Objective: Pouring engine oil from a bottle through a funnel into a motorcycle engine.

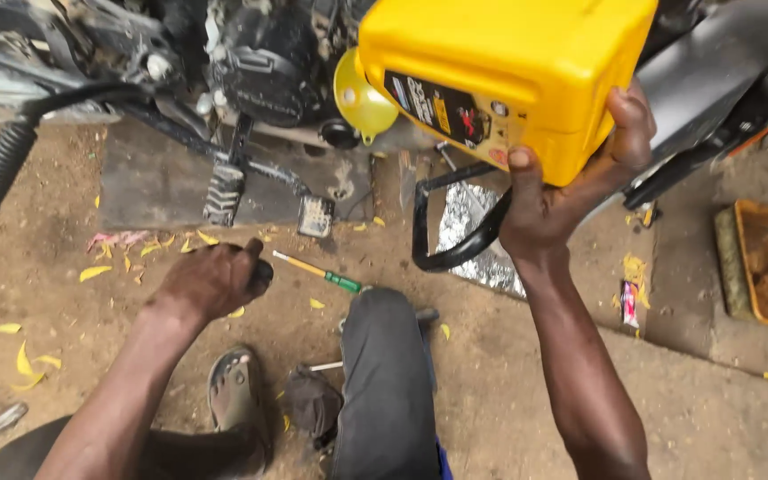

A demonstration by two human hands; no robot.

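Right hand [562, 200] grip closed on tilted yellow can [500, 76] over funnel [362, 98]; left hand [215, 280] fisted, empty; advise steady, slow pour.

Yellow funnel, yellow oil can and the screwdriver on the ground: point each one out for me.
yellow funnel [362, 96], head view, on its cone wall.
yellow oil can [508, 53], head view, on its broad yellow face.
screwdriver [317, 271], head view, on the shaft near the green handle.
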